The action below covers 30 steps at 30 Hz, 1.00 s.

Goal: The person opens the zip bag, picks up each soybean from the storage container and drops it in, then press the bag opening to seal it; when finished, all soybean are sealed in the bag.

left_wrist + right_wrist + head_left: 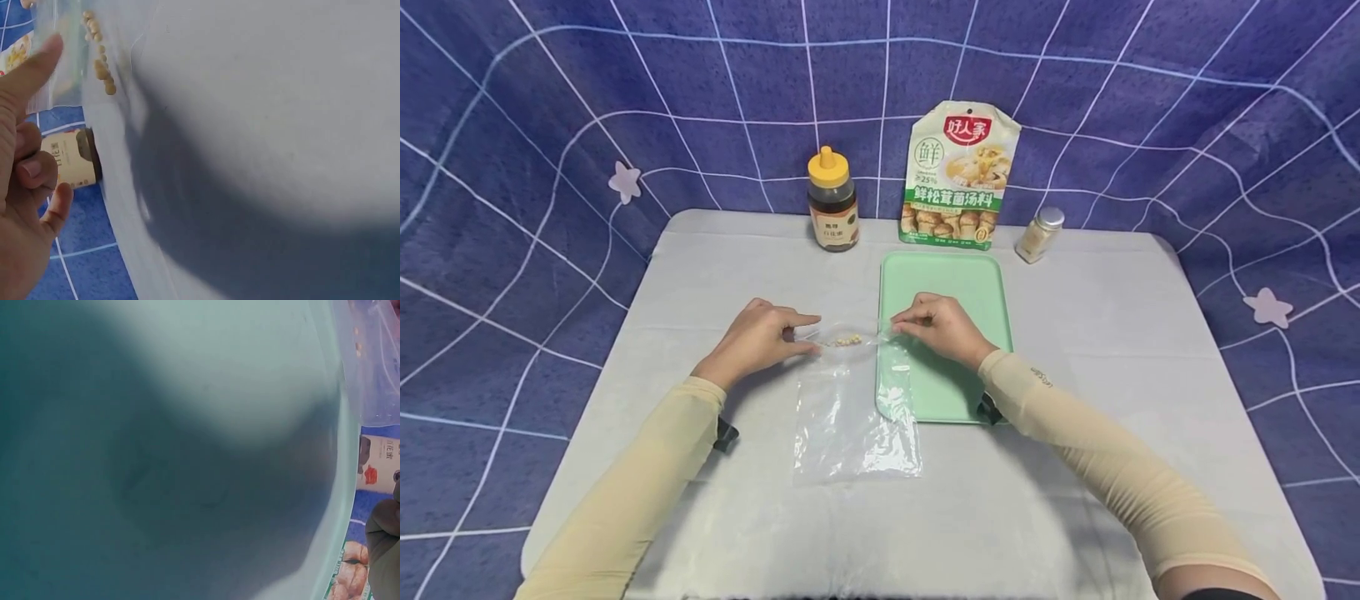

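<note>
A clear plastic bag (853, 417) lies over the white table and the left part of a green tray (955, 279). At the left of its mouth is my left hand (756, 337), thumb and index finger spread apart and touching the film, the other fingers bent. On the opposite side my right hand (943, 329) pinches the bag's edge above the tray. Several small tan bead-like pieces (102, 69) sit in a row by the mouth, also visible between the hands in the head view. Whether they lie inside the bag or under it, I cannot tell.
Behind the bag stands a honey bottle (833, 204) with a yellow cap. A soup-mix pouch (955, 179) leans upright at the back, beyond the tray. Right of it is a small shaker jar (1040, 236). Blue gridded cloth (760, 92) hangs behind the table.
</note>
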### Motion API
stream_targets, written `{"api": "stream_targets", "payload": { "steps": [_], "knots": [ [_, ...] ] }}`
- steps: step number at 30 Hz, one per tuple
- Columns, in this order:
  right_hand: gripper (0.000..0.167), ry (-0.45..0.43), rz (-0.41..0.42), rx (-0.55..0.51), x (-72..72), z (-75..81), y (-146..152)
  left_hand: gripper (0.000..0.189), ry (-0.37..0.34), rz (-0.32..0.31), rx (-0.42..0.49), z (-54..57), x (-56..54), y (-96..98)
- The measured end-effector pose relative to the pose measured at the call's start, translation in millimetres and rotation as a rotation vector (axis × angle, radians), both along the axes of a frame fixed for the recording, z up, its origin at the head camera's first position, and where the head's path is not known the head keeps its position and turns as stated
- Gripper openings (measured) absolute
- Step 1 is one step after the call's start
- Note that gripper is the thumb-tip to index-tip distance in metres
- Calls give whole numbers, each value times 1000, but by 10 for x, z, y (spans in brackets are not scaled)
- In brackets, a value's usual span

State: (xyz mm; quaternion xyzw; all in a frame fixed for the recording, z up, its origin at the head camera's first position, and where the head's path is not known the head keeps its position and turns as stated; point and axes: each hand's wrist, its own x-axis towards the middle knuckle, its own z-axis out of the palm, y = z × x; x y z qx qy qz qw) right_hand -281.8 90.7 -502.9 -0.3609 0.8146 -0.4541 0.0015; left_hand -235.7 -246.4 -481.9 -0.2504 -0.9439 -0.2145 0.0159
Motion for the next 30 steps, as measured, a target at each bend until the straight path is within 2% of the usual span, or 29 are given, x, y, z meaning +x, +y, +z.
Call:
{"api": "stream_targets", "payload": {
  "steps": [5,11,14,17,20,23,25,27,30],
  "knots": [
    [16,-26,-3,-27,43,63,11,30,0,31,-15,91,22,32],
    [14,-47,-67,-100,105,257,117,24,68,28,0,317,120,86],
    [13,-38,-93,-130,144,327,179,27,78,38,-13,378,140,106],
    [12,-31,-93,-142,185,334,213,35,56,57,-37,349,116,129],
    [11,-23,-82,-145,211,301,216,37,24,79,-47,263,69,156],
    [11,-14,-78,-144,226,269,215,24,17,81,-32,188,32,192],
    [11,-6,-79,-139,237,271,231,16,26,74,-20,185,27,215],
    [11,21,-90,-126,248,299,264,10,50,55,-7,240,46,230],
    [9,78,-112,-110,262,379,319,10,93,15,2,435,113,233]
  ]
}}
